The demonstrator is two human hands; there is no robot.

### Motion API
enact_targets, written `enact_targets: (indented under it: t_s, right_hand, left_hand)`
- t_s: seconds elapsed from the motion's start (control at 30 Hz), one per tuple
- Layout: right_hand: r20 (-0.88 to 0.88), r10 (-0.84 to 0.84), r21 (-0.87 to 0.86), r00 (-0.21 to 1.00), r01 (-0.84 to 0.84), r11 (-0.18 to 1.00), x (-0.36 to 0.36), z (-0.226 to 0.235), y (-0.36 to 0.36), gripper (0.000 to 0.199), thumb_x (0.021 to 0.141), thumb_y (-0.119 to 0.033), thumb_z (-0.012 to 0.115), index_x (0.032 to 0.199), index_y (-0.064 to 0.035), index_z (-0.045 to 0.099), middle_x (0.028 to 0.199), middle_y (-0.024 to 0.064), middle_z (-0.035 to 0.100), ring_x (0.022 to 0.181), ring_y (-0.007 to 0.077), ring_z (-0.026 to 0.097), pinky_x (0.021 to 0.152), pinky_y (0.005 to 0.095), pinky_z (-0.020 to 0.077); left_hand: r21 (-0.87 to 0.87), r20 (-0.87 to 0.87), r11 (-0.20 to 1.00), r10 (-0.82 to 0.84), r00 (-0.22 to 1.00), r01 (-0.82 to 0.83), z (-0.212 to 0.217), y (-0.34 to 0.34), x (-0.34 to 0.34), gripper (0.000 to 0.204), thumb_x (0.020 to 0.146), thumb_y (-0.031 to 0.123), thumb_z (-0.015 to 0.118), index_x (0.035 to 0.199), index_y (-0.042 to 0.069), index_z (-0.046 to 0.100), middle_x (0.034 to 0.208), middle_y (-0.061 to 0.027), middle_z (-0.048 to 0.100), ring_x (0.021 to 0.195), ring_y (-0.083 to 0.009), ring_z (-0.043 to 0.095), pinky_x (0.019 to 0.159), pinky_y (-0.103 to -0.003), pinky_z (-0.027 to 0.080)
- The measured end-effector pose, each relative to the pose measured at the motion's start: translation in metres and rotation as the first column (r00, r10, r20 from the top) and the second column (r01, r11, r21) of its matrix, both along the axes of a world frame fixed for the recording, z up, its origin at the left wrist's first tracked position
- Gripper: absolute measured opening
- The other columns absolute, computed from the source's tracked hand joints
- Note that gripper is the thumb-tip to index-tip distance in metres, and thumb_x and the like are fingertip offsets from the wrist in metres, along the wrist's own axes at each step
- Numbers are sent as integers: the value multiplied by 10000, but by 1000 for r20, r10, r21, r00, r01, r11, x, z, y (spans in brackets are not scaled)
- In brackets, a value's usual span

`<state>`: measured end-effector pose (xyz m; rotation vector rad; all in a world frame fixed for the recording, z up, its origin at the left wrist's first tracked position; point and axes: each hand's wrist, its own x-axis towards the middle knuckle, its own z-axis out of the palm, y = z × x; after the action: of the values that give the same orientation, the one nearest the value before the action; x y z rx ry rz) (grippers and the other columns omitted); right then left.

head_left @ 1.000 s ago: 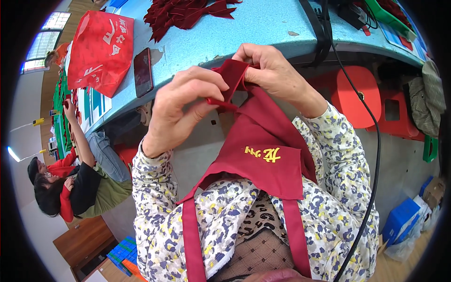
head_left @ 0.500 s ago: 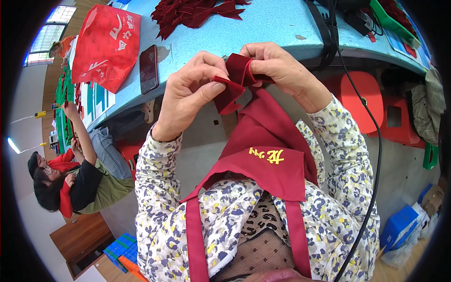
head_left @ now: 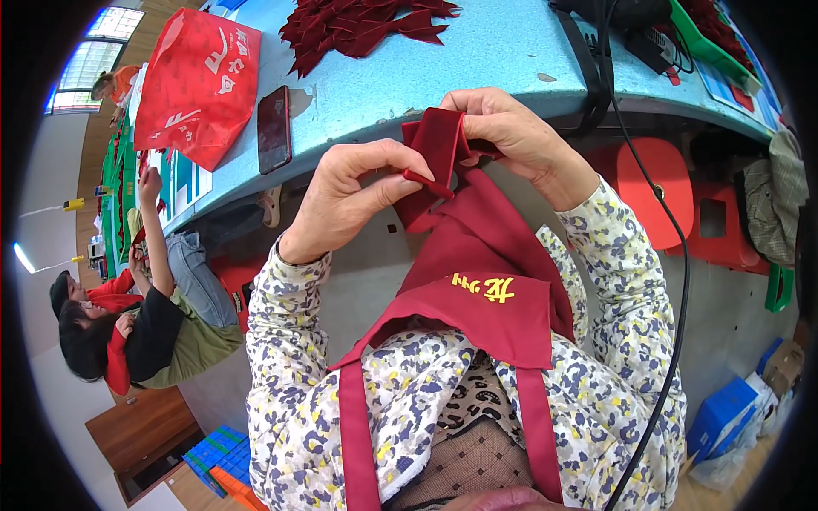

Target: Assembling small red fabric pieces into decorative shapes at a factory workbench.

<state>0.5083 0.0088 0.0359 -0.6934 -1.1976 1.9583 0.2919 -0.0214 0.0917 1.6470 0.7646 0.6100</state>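
Some of the dark red ribbon hides behind the right hand pinching it, while the curled left hand pinches another bit, both hands raised near the blue counter.

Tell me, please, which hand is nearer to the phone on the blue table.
The left. The left hand, pinching the dark red ribbon, is to the lower right of the phone; the right hand is farther right, also holding the ribbon.
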Motion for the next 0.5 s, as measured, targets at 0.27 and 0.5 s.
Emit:
enact_targets:
  t_s: [0.27,0.5]
  right_hand:
    - [-48,14,-50,999,-16,999,4,-2,2,120,857,-148,582,878,-31,596,702,-8,587,561,41,501,492,177,381]
    - [19,34,-86,999,-33,996,-1,2,-1,123,849,-150,571,855,-27,572,680,-7,573,513,46,482,459,174,354]
  left_hand:
    - [366,86,930,0,996,-31,-6,6,5,87,842,8,587,908,-8,641,928,-70,609,870,-165,574,808,-268,444]
    - [55,299,998,-57,953,42,-19,12,1,94,849,17,587,926,-20,625,933,-73,606,858,-147,571,788,-261,446]
